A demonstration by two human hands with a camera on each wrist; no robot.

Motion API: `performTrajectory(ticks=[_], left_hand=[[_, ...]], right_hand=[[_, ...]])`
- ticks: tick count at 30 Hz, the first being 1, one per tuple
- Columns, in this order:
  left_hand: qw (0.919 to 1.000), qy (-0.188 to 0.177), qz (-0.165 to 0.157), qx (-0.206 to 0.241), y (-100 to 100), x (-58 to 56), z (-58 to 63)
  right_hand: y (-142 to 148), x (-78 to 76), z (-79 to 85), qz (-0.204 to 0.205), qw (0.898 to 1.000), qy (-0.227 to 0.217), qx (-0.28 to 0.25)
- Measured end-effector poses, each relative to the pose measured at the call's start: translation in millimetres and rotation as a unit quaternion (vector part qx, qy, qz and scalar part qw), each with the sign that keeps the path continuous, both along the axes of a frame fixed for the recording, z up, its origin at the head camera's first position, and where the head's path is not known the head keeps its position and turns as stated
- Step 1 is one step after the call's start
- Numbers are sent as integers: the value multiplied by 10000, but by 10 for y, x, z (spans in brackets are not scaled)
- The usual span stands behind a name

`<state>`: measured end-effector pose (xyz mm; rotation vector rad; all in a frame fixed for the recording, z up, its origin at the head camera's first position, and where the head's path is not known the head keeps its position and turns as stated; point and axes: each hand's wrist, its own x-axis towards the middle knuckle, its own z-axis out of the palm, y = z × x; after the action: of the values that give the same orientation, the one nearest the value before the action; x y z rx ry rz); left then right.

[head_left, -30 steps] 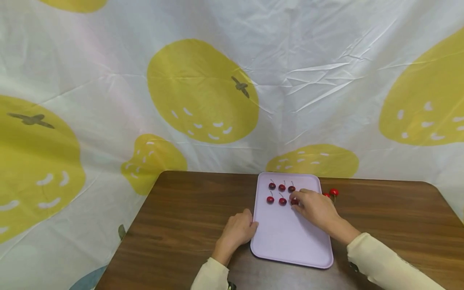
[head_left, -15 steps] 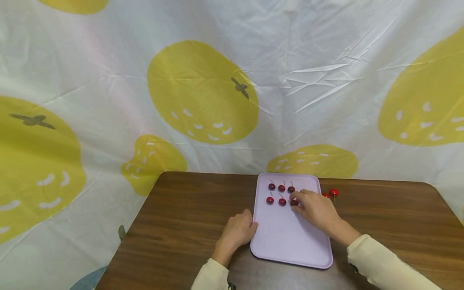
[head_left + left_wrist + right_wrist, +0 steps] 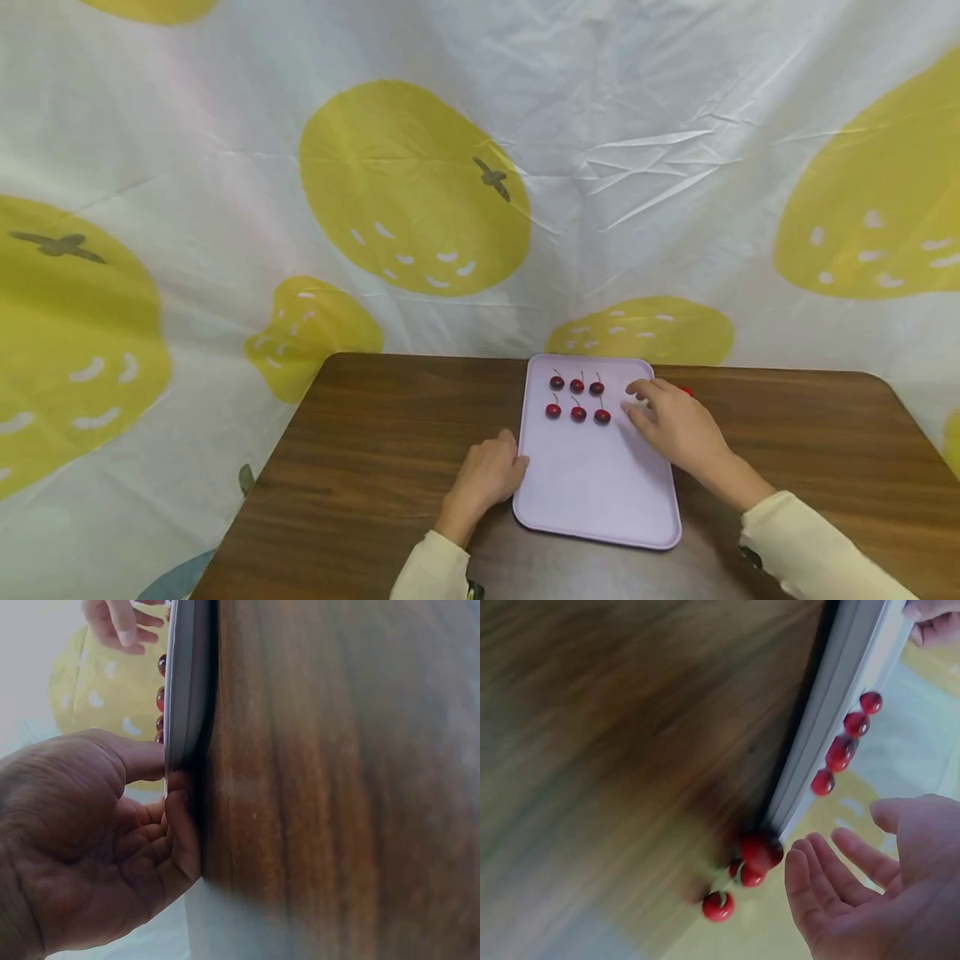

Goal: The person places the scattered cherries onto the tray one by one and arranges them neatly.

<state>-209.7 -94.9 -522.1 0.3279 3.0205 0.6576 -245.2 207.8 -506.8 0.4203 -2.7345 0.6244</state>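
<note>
A pale lilac tray lies on the table with several dark red cherries in two short rows near its far end, stems up. My left hand pinches the tray's left edge; in the left wrist view the thumb is on the rim and the fingers are curled below it. Over the tray's right edge, beside the cherries, is my right hand, its fingers loosely spread and holding nothing. Past that edge, brighter red cherries lie on the table, mostly hidden by the right hand in the head view.
The brown wooden table extends to both sides of the tray. Right behind its far edge hangs a white curtain printed with big yellow fruits.
My right hand has let go of the cherry at the right end of the nearer row and moved right, off the cherries. The left hand stays at the tray's edge.
</note>
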Motion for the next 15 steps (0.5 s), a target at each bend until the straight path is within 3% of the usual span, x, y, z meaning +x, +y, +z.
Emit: performTrajectory(ticks=[9, 15], left_hand=[[9998, -144, -3, 114, -17, -20, 1], [9998, 19, -54, 171, -43, -57, -109]], right_hand=[[284, 38, 43, -174, 9994, 136, -281], [468, 114, 37, -278, 9988, -12, -390]])
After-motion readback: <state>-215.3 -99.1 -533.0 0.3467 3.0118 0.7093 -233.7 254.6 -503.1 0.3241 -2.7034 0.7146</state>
